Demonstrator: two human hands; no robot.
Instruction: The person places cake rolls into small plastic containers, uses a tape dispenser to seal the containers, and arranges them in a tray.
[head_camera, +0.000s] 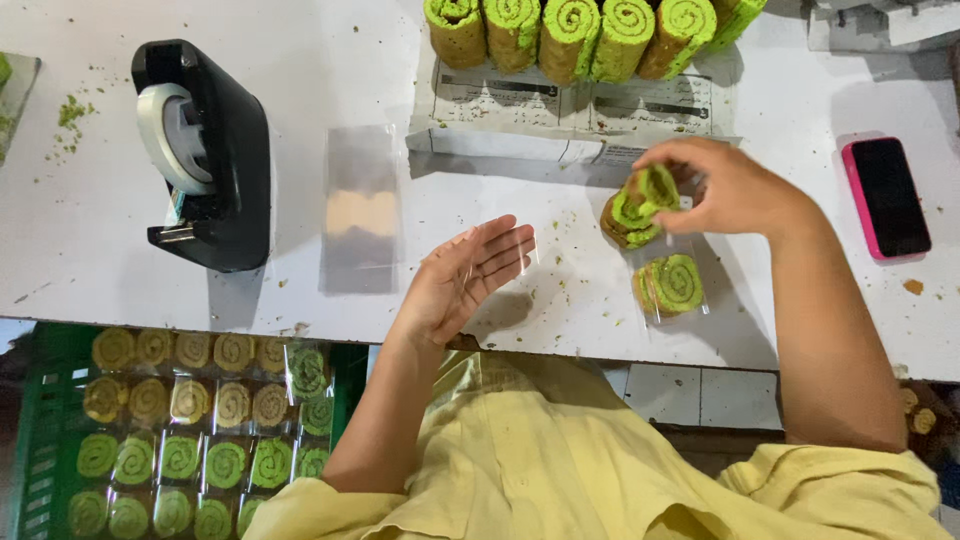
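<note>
My right hand (730, 190) grips a green-and-brown swirl roll cake slice (638, 208) just above the white table (90, 240). Below it lies another swirl slice in a clear bag (671, 285). My left hand (465, 278) hovers with fingers spread, a clear plastic bag (505, 262) against its palm and fingertips. A row of several whole green swirl rolls (590, 35) stands on newspaper (560, 115) at the far edge.
A black tape dispenser (205, 150) sits at the left. A stack of clear bags (360, 205) lies beside it. A pink phone (886, 197) rests at the right. A green crate (40, 440) of wrapped swirl slices (200, 430) sits below the table edge.
</note>
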